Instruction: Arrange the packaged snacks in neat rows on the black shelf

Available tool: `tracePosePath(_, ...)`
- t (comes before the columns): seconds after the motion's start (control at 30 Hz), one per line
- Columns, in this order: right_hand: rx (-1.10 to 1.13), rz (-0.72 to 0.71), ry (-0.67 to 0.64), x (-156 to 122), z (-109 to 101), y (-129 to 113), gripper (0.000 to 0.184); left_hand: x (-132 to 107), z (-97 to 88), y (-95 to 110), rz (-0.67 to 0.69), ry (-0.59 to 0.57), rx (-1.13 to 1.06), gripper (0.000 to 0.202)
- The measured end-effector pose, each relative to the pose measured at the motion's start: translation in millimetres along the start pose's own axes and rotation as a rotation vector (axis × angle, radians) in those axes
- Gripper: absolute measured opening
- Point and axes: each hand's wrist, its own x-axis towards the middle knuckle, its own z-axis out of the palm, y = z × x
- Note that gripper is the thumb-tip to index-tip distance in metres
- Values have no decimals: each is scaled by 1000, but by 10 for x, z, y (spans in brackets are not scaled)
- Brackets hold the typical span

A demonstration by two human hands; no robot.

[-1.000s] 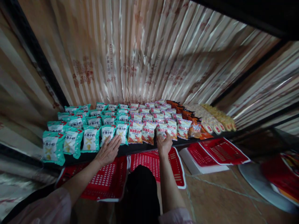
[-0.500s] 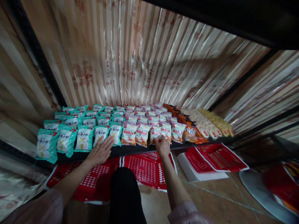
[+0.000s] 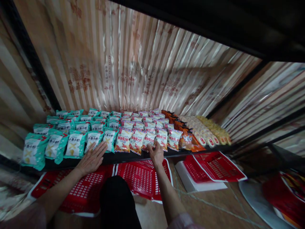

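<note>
A low black shelf carries rows of snack packets. Teal packets fill its left half and red-and-white packets fill the middle. My left hand lies flat with fingers spread on a front-row teal packet. My right hand reaches to the front row of red-and-white packets, its fingertips curled on the lower edge of one packet.
Orange packets and yellow-white packets lie at the shelf's right end. Red plastic baskets sit on the floor under the shelf, and more red baskets rest on a white box. Striped shiny fabric hangs behind.
My right hand has slid left along the front row of red-and-white packets. My left hand stays flat on the teal packet. The view has shifted a little.
</note>
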Motion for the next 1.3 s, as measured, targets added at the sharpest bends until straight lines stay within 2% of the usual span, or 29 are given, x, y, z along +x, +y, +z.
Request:
tracePosePath(0.13,43,-55,129,111,-121,280,54,115,-69,205,-30,72,-19,49)
tracePosePath(0.23,24,-42,132,230,-222,503,48,358,-144,508,-30,71,-67,45)
tracePosePath(0.37,1,-28,20,364,-321,678,47,726,-154,1157,-146,41,-181,43)
tracePosePath(0.53,13,-33,-95,474,-362,732,46,988,56,2030,-218,-109,-362,48)
tracePosePath(0.67,2,-44,-129,539,-366,774,47,1110,239,2440,-319,-161,-403,54)
tracePosePath(0.77,6,-63,-143,570,-351,832,47,1181,296,2554,-338,-171,-376,55)
tracePosePath(0.9,62,-85,-121,594,-300,914,47,1264,319,2582,-341,-181,-349,53)
tracePosePath(1.13,209,-224,-98,653,-225,1054,47,1439,482,2716,-369,-162,-351,57)
tracePosePath(1.3,220,-301,-116,693,-197,1147,44,1519,533,2779,-355,-174,-383,55)
